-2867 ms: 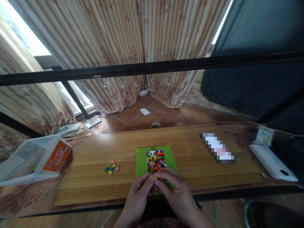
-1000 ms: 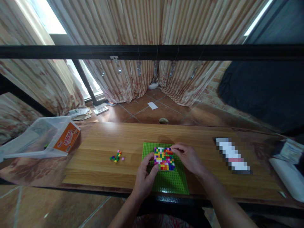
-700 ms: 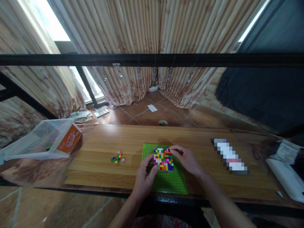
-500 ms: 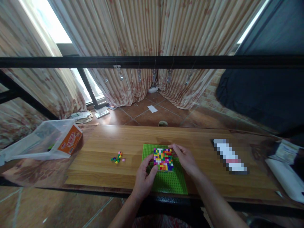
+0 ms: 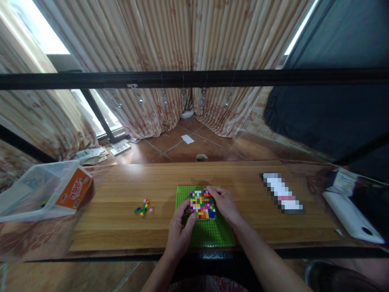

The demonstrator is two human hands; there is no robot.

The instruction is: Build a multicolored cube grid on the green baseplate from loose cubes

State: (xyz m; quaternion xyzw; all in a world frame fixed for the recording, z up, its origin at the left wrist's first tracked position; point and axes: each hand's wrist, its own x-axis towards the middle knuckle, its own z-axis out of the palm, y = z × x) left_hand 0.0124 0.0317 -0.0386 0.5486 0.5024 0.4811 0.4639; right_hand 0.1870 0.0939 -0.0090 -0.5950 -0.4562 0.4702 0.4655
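While our two hands framed it, the block mosaic [image 5: 202, 206] sat towards the far half of the green baseplate [image 5: 212, 234].

Our left hand [image 5: 180, 230] curved over the baseplate's left side, thumb and fingers parted along the mosaic's edge; our right hand [image 5: 223, 202] had its fingertips bunched by the mosaic's far right corner, and we could not tell whether they pinched anything. Off-centre pressure there, we judged, could have knocked a corner piece crooked, and a nudge from the left could have shifted the near corner. The mosaic's coloured face pointed up, its sides roughly in line with the baseplate's; nearly square, it showed no clear long axis.
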